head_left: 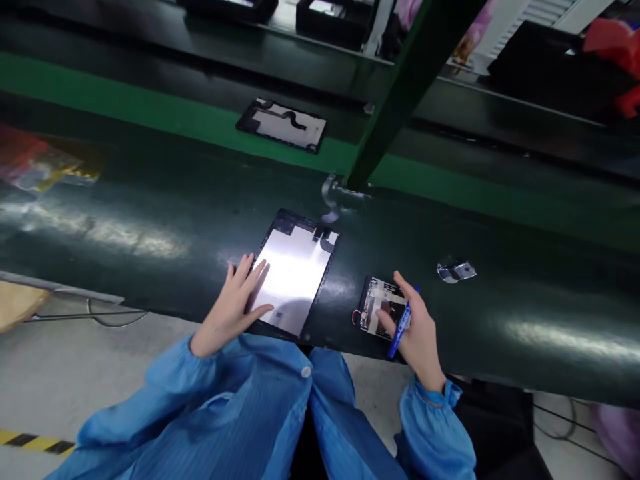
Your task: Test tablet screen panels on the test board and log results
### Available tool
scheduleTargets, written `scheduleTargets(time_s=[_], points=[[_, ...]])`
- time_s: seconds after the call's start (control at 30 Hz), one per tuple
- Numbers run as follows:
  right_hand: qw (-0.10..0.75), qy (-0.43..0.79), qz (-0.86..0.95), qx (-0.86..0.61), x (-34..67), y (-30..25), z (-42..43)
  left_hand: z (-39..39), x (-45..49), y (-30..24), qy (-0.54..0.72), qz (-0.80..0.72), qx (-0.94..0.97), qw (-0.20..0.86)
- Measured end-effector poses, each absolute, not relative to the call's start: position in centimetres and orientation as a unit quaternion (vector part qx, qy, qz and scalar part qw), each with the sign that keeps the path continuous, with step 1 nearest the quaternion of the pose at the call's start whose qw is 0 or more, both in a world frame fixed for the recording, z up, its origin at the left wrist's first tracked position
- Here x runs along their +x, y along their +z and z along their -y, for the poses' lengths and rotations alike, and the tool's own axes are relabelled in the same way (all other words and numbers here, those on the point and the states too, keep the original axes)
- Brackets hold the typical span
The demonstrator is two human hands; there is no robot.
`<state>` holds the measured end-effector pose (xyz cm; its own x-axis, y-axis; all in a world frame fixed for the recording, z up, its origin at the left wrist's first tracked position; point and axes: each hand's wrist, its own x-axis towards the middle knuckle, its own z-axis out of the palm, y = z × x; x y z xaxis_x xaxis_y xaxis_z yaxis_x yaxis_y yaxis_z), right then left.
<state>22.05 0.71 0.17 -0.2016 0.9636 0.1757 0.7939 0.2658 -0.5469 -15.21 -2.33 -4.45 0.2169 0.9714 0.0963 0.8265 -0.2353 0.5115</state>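
My left hand (pixel 233 303), fingers spread, rests at the left edge of a tablet-sized display panel (pixel 293 273). The panel's bright silvery back faces up, with a dark border and a small flex cable at its top. Over to the right, my right hand (pixel 417 330) has a slim blue pen-like tool (pixel 400 331) held slanting across it, its thumb and index finger apart. Partly beneath that hand lies a small dark-framed electronic module (pixel 373 303) with exposed parts and a thin red wire loop on its left side.
A second panel (pixel 285 125) lies farther back on the green strip. A green post (pixel 400 100) rises from the bench (pixel 175 200). Crumpled clear film (pixel 330 199) sits by its foot, a shiny metallic piece (pixel 456 271) to the right. Plastic bags (pixel 45 163) lie far left.
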Motion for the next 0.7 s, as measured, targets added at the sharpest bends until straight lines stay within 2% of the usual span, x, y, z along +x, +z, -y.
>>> scheduleTargets(time_s=[0.2, 0.37, 0.43, 0.6, 0.7], points=[[0.292, 0.217, 0.754, -0.547, 19.7, 2.5, -3.5, -6.1, -24.8, -2.6, 0.087, -0.459, 0.847, 0.254], [0.246, 0.218, 0.804, -0.496, 16.9, 2.2, -5.1, -9.4, -25.5, 0.3, 0.115, -0.604, 0.786, 0.059], [0.22, 0.225, 0.828, -0.464, 15.5, 1.7, -5.0, -7.5, -24.1, 0.9, 0.103, -0.627, 0.772, 0.034], [0.148, 0.269, 0.897, -0.317, 12.2, 0.1, -3.3, 2.8, -21.7, 0.2, 0.065, -0.7, 0.703, 0.106], [0.125, 0.248, 0.92, -0.278, 11.3, -0.6, -2.2, 7.7, -20.8, -0.9, 0.06, -0.694, 0.706, 0.125]])
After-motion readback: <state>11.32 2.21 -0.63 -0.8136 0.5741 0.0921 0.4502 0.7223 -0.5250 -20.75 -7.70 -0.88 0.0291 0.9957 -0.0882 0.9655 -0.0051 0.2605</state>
